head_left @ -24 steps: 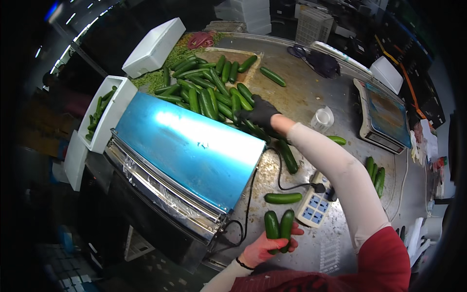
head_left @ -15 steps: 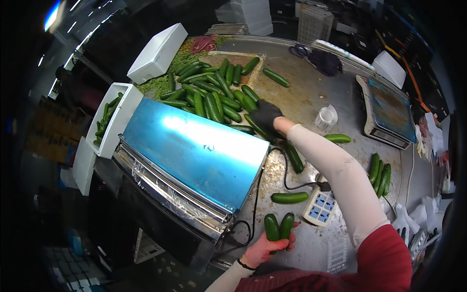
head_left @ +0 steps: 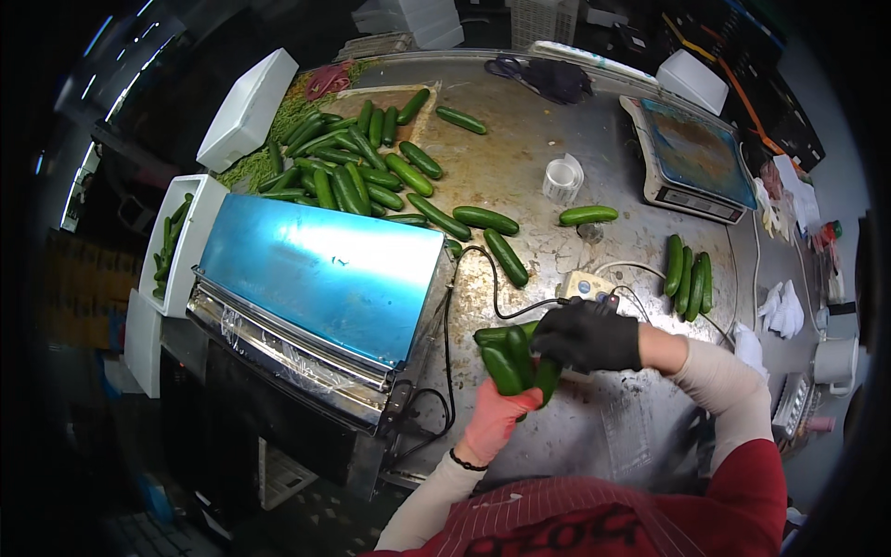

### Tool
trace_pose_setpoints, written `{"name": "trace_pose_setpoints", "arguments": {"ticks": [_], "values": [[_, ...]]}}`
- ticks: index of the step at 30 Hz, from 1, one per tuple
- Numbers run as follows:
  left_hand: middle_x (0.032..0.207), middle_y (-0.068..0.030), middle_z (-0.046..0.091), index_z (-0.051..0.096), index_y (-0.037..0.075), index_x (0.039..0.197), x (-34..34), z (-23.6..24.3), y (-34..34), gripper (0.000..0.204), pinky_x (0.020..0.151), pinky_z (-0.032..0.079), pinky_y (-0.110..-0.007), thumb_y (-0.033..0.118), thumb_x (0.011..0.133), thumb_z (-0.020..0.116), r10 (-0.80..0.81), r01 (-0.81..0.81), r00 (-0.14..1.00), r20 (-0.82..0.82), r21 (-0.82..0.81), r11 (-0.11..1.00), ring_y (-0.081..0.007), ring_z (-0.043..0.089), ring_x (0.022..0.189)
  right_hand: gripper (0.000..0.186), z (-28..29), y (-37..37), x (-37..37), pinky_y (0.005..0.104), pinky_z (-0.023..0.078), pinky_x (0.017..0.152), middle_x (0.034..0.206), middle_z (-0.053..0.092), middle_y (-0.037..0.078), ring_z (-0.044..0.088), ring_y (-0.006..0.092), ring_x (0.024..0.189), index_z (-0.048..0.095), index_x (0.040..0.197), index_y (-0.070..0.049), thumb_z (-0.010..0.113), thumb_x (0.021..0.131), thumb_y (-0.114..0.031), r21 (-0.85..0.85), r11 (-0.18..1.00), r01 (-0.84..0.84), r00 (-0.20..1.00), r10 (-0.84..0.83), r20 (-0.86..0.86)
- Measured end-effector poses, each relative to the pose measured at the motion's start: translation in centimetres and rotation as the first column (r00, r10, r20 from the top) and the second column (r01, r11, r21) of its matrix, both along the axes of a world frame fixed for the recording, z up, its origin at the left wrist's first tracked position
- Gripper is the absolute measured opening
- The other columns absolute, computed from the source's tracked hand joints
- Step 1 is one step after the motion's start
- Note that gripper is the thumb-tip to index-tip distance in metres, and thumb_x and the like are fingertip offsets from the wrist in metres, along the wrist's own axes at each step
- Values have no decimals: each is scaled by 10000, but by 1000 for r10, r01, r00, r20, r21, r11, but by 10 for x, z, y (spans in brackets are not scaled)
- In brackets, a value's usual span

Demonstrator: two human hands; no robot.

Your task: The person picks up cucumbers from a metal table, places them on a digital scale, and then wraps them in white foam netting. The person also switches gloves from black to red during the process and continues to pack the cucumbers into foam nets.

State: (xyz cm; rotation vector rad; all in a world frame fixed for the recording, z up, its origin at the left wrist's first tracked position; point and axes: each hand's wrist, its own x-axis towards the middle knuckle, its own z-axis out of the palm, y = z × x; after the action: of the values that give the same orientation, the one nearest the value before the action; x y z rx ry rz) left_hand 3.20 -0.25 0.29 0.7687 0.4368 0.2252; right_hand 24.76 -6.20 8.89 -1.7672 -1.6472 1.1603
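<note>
In my left hand (head_left: 502, 420), in a pink glove, stand a few dark green cucumbers (head_left: 502, 369) held upright in a bunch. The black-gloved right hand (head_left: 589, 336) is beside the bunch with its fingers curled over the top of one cucumber (head_left: 548, 379); its fingertips are partly hidden and slightly blurred. Just behind the bunch lies another cucumber (head_left: 492, 334), partly covered. Beneath and behind my right hand is a power strip (head_left: 583, 286). Farther off, several single cucumbers (head_left: 506, 257) lie on the metal table (head_left: 529, 167).
A blue-topped wrapping machine (head_left: 325, 274) fills the left side. A cucumber pile (head_left: 348, 176) lies behind it, near white foam boxes (head_left: 246, 111). On the right are a scale (head_left: 696, 153), a label roll (head_left: 562, 179) and a cucumber row (head_left: 685, 278). Black cables (head_left: 451, 362) cross the tabletop.
My right hand has come back from the pile to the cucumbers in my left hand. The bunch has grown from two cucumbers to about three. The whole view has shifted to the right.
</note>
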Motion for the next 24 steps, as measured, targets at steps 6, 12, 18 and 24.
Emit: {"name": "trace_pose_setpoints", "arguments": {"ticks": [6, 12, 18, 24], "values": [[1078, -81, 605, 542, 22, 1230, -6, -4, -9, 377, 838, 508, -361, 48, 866, 634, -40, 19, 995, -88, -228, 973, -204, 614, 955, 352, 5, 19, -27, 385, 524, 821, 1037, 650, 187, 664, 324, 934, 640, 1110, -27, 561, 956, -334, -250, 968, 38, 985, -79, -154], [1147, -72, 574, 440, 0, 1382, -19, -28, -5, 512, 860, 520, -377, 185, 937, 613, -76, 81, 997, 29, -451, 889, -200, 616, 981, 335, -16, 126, 48, 309, 481, 507, 710, 647, 103, 586, 138, 519, 661, 976, -6, 602, 934, -333, -42, 900, 434, 890, -435, -136], [1156, -64, 585, 428, -10, 1387, -35, -39, -15, 536, 883, 489, -365, 214, 939, 619, -69, 65, 998, 12, -513, 856, -196, 607, 980, 573, -76, 289, 55, 373, 543, 712, 915, 691, 219, 685, 261, 764, 612, 1150, 78, 710, 823, -383, 102, 934, 343, 916, -308, -258], [1108, -67, 585, 426, -7, 1365, -47, -42, -9, 533, 896, 475, -364, 161, 908, 641, -66, 44, 998, -21, -545, 837, -207, 601, 980, 1071, -96, 377, 6, 420, 413, 1048, 1356, 484, 323, 509, 402, 1254, 424, 1351, 100, 714, 662, -665, 113, 977, 181, 968, -198, 157]]}}
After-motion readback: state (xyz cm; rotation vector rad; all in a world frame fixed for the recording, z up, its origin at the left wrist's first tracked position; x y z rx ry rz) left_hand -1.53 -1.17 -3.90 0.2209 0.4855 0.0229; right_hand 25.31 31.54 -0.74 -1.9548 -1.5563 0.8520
